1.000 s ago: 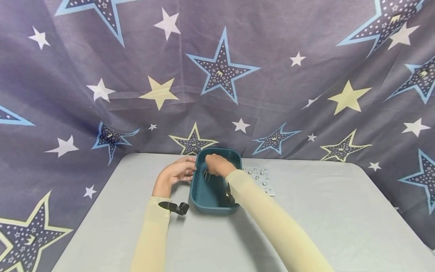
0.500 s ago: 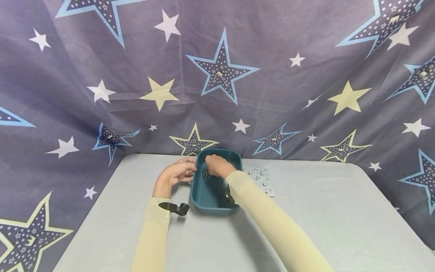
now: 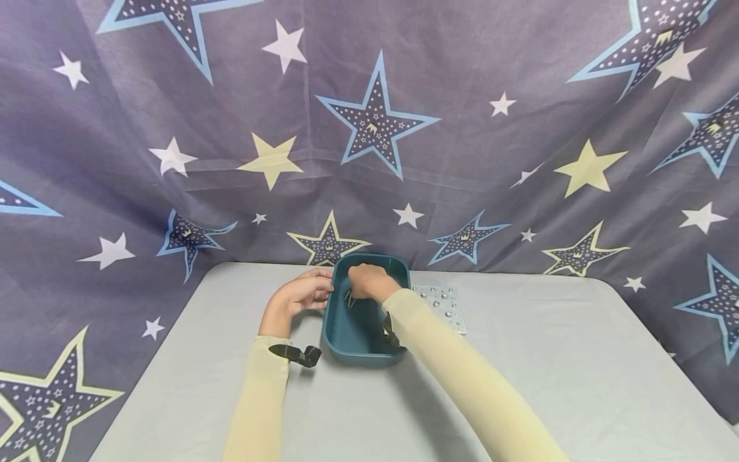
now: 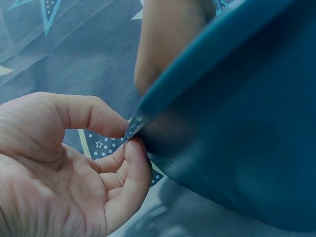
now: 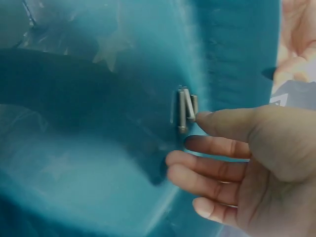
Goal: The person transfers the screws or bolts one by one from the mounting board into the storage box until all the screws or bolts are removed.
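My left hand [image 3: 301,292] is at the left side of a teal plastic bin [image 3: 355,327]. In the left wrist view its thumb and bent fingers [image 4: 129,173] meet at the bin's edge and pinch it. My right hand [image 3: 371,281] reaches down inside the bin. Several slim metal pieces, seemingly screws [image 5: 183,109], lie near the bin's wall in the right wrist view. The right thumb tip is against or very near them, with the other fingers loosely bent and apart from the thumb. From the head view, the right fingertips are hidden behind the hand.
A silver metal plate [image 3: 444,305] with several round-headed studs lies right of the bin, partly behind the right sleeve. Both stand on a table with a pale grey cover [image 3: 554,359]. A star-patterned curtain [image 3: 369,212] rises directly behind the table.
The metal pieces beside the right fingers shift slightly and show at a different angle. Both hands and the bin stay nearly in place, while the head view tilts a little.
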Motion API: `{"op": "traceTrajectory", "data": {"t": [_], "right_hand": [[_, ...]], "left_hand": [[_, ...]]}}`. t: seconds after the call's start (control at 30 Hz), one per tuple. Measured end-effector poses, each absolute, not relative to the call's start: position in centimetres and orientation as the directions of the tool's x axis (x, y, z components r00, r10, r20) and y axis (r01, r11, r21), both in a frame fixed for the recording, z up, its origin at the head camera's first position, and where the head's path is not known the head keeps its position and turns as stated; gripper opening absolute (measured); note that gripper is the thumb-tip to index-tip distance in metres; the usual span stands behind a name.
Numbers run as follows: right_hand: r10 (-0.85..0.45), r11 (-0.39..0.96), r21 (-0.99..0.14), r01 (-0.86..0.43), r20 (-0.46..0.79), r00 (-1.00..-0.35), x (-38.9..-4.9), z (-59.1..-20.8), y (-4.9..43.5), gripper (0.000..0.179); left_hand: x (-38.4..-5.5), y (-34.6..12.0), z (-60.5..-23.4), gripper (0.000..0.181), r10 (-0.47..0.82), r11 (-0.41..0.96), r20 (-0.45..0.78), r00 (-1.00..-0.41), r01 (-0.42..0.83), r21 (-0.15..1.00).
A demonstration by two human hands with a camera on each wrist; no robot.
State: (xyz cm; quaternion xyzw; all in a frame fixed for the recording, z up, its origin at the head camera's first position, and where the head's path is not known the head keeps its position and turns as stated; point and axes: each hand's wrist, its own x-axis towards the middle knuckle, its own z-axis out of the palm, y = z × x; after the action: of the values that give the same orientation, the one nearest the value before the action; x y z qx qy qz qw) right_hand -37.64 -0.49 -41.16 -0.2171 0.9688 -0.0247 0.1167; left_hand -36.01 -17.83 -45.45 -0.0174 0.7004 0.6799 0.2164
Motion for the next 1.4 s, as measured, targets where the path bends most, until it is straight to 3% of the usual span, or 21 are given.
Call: {"op": "traceTrajectory", "data": {"t": [0.27,0.5,0.63,0.77,1.03,1.13,1.4], "right_hand": [[-0.467,0.884,-0.121,-0.451,-0.263,-0.844,-37.6,-38.6,0.1,0.02],[-0.539,0.842,-0.12,-0.526,-0.234,-0.809,-37.2,-36.5,1.8,0.033],[-0.587,0.808,-0.11,-0.578,-0.223,-0.778,-36.7,-35.7,3.2,0.03],[-0.636,0.771,-0.104,-0.628,-0.175,-0.751,-36.1,-35.3,5.0,0.021],[-0.671,0.74,-0.124,-0.661,-0.076,-0.737,-35.2,-35.0,8.3,0.039],[-0.663,0.747,-0.127,-0.653,-0.073,-0.745,-34.9,-35.2,9.4,0.037],[-0.634,0.773,-0.055,-0.632,-0.038,-0.772,-33.4,-35.8,12.4,0.01]], "left_hand": [[-36.2,-17.9,-45.6,0.042,0.273,0.079,-0.319,-0.907,-0.31,0.948],[-36.3,-18.1,-45.4,0.042,0.282,0.076,-0.311,-0.907,-0.303,0.95],[-36.2,-18.1,-45.4,0.044,0.279,0.07,-0.311,-0.908,-0.304,0.95],[-36.1,-18.1,-45.3,0.046,0.279,0.066,-0.31,-0.909,-0.304,0.95],[-36.1,-18.2,-45.2,0.046,0.277,0.071,-0.31,-0.909,-0.303,0.95],[-36.0,-18.1,-45.3,0.044,0.28,0.061,-0.311,-0.908,-0.306,0.95],[-36.1,-17.9,-45.6,0.042,0.288,0.071,-0.315,-0.904,-0.308,0.949]]}}
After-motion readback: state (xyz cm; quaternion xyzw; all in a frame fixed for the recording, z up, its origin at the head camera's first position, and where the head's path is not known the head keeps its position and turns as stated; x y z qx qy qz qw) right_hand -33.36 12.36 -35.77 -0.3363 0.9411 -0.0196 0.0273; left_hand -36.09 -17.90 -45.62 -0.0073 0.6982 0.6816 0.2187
